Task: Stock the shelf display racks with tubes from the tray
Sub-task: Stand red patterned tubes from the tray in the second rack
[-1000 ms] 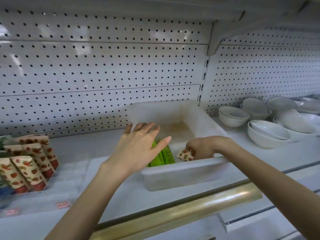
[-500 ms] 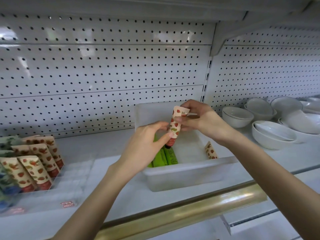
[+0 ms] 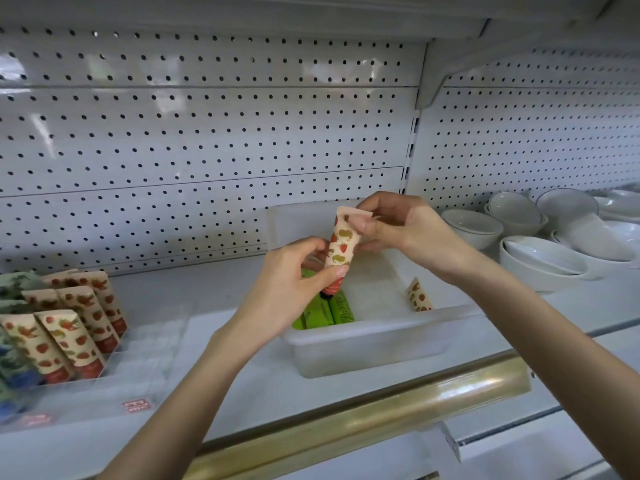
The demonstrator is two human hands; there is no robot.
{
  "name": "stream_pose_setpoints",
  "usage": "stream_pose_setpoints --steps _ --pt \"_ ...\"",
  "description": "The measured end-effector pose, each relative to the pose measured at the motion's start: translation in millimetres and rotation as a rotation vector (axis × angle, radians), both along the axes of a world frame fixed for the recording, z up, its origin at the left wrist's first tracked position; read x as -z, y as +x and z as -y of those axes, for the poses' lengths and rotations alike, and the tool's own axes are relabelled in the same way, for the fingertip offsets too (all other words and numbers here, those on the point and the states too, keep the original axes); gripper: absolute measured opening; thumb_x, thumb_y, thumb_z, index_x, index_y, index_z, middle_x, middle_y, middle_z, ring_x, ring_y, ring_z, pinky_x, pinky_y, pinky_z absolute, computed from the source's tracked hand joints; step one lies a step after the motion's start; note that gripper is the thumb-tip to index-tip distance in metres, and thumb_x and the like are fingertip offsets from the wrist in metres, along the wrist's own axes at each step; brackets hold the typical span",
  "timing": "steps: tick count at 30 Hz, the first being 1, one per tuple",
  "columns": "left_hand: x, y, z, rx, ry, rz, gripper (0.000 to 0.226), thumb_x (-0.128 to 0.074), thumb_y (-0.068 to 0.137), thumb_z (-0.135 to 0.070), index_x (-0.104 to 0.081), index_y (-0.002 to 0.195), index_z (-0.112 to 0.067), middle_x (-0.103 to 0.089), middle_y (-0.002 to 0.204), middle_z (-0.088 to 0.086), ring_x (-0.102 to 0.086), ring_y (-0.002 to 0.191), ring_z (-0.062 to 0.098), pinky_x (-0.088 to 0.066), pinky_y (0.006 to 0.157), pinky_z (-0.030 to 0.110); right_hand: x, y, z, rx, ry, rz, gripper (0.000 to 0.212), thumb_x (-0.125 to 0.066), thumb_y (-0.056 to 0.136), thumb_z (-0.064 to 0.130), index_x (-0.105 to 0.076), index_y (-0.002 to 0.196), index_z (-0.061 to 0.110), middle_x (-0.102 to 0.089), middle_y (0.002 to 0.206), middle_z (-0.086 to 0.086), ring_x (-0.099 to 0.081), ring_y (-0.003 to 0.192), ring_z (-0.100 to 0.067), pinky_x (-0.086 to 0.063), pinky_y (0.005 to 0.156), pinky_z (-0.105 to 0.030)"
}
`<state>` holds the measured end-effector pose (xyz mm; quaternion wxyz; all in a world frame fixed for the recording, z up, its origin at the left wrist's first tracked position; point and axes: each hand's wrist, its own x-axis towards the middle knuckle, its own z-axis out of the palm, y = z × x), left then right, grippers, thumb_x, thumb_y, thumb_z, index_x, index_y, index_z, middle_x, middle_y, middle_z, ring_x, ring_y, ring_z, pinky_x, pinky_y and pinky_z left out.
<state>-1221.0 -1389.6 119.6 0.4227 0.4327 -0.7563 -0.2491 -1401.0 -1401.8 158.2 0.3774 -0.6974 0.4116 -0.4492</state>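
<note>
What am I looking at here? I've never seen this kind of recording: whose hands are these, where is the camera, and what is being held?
There is no machine here. A person wears one wide-angle camera on the head, and it looks down at their own two hands. The left hand pinches the lower end of a strawberry-print tube. The right hand pinches its flat top end. They hold it above a white tray on a store shelf. In the tray lie green tubes, and a second tube leans by its right wall. At left, a clear display rack holds more tubes. White bowls stand at right.
</note>
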Motion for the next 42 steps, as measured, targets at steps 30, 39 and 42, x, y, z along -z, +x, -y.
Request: stream_pose_setpoints --steps 30,39,42 --pt "2.8 37.6 -10.7 -0.041 0.001 -0.114 0.017 -0.071 0.079 -0.021 -0.062 0.094 -0.023 -0.066 0.091 -0.018 -0.061 0.083 -0.006 -0.046 0.071 0.007 64.0 -43.0 40.7 -0.016 0.514 -1.284 0.042 -0.059 0.088 0.017 -0.043 0.127 0.016 -0.053 0.124 -0.002 -0.051 0.096 -0.016 -0.047 0.081 -0.026" --pt "-6.0 65.7 -18.5 -0.056 0.000 -0.242 0.024 -0.069 0.079 -0.035 -0.064 0.099 -0.021 -0.070 0.092 -0.011 -0.065 0.086 0.004 -0.052 0.085 0.033 35.0 -19.7 30.1 0.126 0.211 -0.280 0.021 -0.058 0.090 0.006 -0.055 0.111 0.006 -0.061 0.090 0.000 -0.061 0.083 -0.016 -0.056 0.067 -0.019" --pt "-13.6 79.0 -26.0 -0.066 -0.003 -0.261 0.028 -0.065 0.077 -0.037 -0.064 0.099 -0.021 -0.070 0.092 -0.011 -0.065 0.086 0.004 -0.053 0.085 0.034 15.1 1.9 23.3 0.104 0.150 -0.047 0.012 -0.052 0.093 0.007 -0.057 0.104 0.005 -0.061 0.097 -0.005 -0.063 0.091 -0.019 -0.059 0.076 -0.030"
